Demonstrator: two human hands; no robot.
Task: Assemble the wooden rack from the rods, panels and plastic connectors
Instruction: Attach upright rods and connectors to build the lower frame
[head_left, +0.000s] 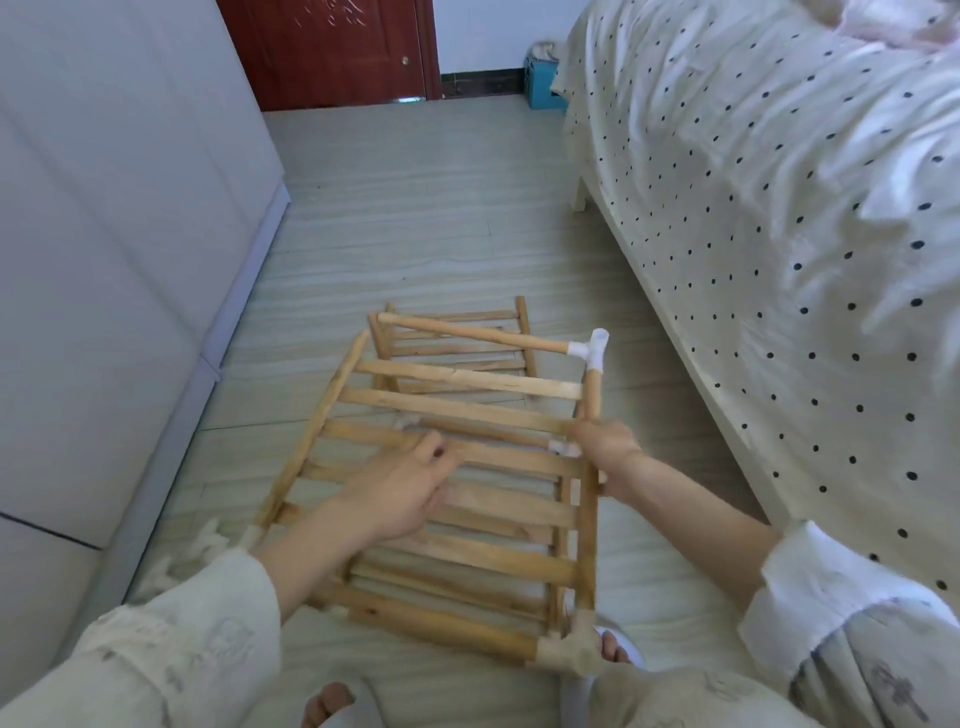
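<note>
Holding the half-built rack (457, 467) above the floor (415, 208)

My left hand (400, 493) curled round a slat at its middle, my right hand (605, 447) gripped the right side rod; a white connector (589, 351) capped the far corner, a spare panel (457, 348) lay beyond.

Person wearing cream long sleeves (171, 644) pushed up the forearms and white open-toed slippers (618, 647) at six o'clock.

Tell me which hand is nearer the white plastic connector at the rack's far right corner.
Right. The right hand grips the upright rod just below the white plastic connector; the left hand holds a slat farther left and lower.
</note>
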